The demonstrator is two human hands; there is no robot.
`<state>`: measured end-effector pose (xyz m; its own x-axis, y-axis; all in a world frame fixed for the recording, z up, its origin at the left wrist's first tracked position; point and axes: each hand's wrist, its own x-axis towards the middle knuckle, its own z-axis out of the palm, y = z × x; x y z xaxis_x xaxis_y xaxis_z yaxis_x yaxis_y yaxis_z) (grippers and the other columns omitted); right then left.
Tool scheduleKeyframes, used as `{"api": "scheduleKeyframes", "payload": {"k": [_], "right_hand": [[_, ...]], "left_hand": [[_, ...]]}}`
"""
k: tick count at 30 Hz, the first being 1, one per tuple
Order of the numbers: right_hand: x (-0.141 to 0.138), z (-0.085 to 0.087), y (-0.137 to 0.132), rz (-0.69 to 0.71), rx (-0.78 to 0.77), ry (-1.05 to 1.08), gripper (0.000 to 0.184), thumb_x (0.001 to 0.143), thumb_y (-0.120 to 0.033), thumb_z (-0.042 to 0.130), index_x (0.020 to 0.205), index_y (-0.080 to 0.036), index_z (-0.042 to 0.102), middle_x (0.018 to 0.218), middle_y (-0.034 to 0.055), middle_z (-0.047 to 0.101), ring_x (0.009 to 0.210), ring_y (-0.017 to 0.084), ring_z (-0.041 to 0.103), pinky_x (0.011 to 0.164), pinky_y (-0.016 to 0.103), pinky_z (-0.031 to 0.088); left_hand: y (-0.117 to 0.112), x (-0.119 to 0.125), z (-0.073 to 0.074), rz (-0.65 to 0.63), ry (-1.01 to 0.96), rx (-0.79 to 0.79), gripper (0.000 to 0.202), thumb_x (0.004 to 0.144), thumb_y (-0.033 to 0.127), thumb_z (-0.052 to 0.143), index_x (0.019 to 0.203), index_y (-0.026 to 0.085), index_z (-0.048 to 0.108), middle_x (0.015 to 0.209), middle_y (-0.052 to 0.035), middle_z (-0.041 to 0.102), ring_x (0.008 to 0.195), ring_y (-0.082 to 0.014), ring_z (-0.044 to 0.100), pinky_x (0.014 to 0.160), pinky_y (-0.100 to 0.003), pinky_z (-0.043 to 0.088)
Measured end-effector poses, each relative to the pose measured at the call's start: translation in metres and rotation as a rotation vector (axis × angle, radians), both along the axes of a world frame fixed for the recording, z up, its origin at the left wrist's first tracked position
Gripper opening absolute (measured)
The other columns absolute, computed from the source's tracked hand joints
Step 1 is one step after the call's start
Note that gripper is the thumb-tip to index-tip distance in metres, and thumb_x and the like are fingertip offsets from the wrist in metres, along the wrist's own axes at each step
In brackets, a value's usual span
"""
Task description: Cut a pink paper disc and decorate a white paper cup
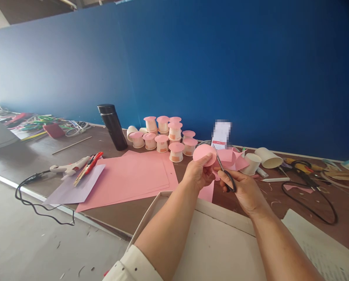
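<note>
My left hand [200, 171] pinches a round pink paper disc [202, 152] between thumb and fingers. In my right hand [245, 191] is a pair of scissors [230, 180] with black handles, its blades pointing up against the disc's right edge. Whether the blades are cutting into the paper I cannot tell. Behind the disc lie pink paper scraps [237, 160]. To the left stand several paper cups with pink disc tops [176, 151], some stacked on others. Beneath my forearms is a pale open cardboard box [218, 242].
Pink sheets [139, 171] cover the table's middle. On a lilac sheet [83, 187] rest a red cutter knife [91, 166] and a corded glue gun [70, 167]. A black flask [112, 127] stands behind. Plain paper cups [268, 157] and a black cable [317, 218] lie rightward.
</note>
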<state>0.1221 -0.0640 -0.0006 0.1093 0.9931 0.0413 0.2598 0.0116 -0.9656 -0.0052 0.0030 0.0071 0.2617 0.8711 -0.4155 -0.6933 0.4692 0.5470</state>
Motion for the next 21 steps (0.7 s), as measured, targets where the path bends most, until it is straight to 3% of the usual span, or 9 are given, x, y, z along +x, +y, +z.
{"api": "scheduleKeyframes", "payload": {"k": [7, 21], "right_hand": [[0.0024, -0.0016, 0.0009, -0.007, 0.011, -0.063, 0.036, 0.079, -0.056, 0.062, 0.083, -0.021, 0.072, 0.068, 0.0003, 0.061, 0.062, 0.013, 0.052, 0.065, 0.026, 0.04], [0.0026, 0.0021, -0.0002, -0.023, -0.018, -0.012, 0.035, 0.076, -0.055, 0.067, 0.083, -0.021, 0.071, 0.066, -0.0005, 0.06, 0.059, 0.012, 0.051, 0.061, 0.026, 0.041]], "left_hand": [[-0.002, -0.0022, 0.0018, -0.045, 0.003, 0.048, 0.026, 0.07, 0.02, 0.077, 0.09, 0.011, 0.064, 0.072, -0.005, 0.064, 0.052, -0.0087, 0.056, 0.047, -0.018, 0.043], [-0.0024, -0.0031, 0.0049, -0.016, -0.039, 0.018, 0.022, 0.072, 0.012, 0.072, 0.092, 0.01, 0.063, 0.076, -0.0068, 0.068, 0.057, -0.0091, 0.06, 0.05, -0.016, 0.049]]}}
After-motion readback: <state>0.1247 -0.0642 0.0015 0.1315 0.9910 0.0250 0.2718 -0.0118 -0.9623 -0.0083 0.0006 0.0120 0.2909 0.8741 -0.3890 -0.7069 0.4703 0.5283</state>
